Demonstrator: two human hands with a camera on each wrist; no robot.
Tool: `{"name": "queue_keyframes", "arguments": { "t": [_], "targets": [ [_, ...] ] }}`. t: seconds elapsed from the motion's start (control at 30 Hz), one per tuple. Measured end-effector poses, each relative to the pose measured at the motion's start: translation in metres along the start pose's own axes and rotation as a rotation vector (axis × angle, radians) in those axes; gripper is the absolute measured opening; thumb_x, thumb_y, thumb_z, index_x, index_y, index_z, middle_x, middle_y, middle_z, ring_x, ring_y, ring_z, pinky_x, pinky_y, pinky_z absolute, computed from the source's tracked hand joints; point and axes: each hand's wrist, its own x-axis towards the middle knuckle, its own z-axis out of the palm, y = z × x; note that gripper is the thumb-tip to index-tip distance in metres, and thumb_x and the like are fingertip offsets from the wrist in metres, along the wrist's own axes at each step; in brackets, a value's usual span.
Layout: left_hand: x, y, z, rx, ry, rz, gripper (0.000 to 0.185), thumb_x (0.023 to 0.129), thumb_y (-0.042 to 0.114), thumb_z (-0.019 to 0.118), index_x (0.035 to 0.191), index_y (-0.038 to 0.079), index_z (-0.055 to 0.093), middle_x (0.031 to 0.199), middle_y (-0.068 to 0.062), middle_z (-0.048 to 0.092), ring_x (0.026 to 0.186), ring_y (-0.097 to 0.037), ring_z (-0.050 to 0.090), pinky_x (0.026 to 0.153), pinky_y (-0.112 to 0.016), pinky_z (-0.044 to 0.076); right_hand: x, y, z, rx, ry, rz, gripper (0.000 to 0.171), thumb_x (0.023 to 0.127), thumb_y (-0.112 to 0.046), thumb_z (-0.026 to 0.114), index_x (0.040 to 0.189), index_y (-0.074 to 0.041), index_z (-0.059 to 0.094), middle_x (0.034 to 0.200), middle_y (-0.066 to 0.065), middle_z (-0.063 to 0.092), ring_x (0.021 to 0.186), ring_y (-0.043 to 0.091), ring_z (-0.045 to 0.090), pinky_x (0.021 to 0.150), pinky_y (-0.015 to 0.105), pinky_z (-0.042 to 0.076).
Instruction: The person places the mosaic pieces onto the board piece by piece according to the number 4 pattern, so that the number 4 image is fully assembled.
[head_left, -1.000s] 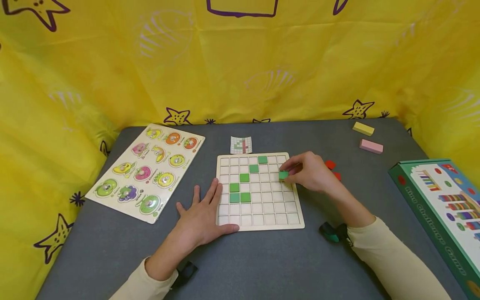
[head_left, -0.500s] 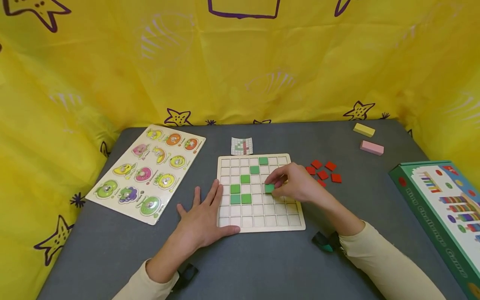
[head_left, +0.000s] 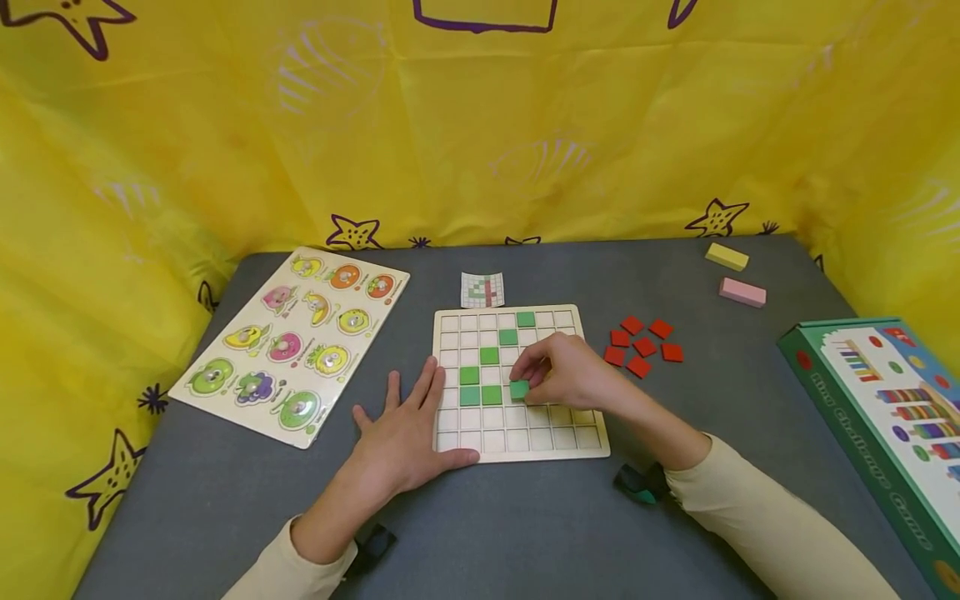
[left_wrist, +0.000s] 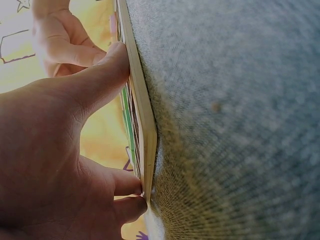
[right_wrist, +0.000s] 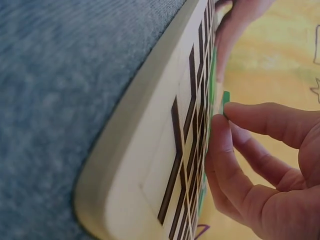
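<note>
Head: grey table (head_left: 517, 533), yellow backdrop (head_left: 457, 108)

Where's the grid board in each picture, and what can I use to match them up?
Head: the board lies below the middle, slightly right.
Left wrist: the board is a narrow, nearly edge-on strip, running down from the top, left of centre.
Right wrist: the board slants from lower left to top centre.
Shared landmark: the right hand, upper left in left wrist, lower right in right wrist.
</note>
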Motion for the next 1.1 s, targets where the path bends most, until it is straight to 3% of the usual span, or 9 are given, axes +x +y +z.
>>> {"name": "queue_keyframes", "arguments": {
  "t": [1.1],
  "targets": [
    [-0.001,-0.001,0.001,-0.012,0.001,0.001,0.121,0.08,0.076,0.073,0.168,0.015,0.018,0.177,-0.001,0.008,0.157,-0.055,0.01,0.099,-0.094,0.014,0.007,-0.011,0.013,-0.119,0.01,0.021,0.025,0.071,0.005,0.081,0.087,-0.014,0.079,0.075,-0.004,0.068,0.072,0.01,0.06,0.071,0.027,0.052]
  ]
}}
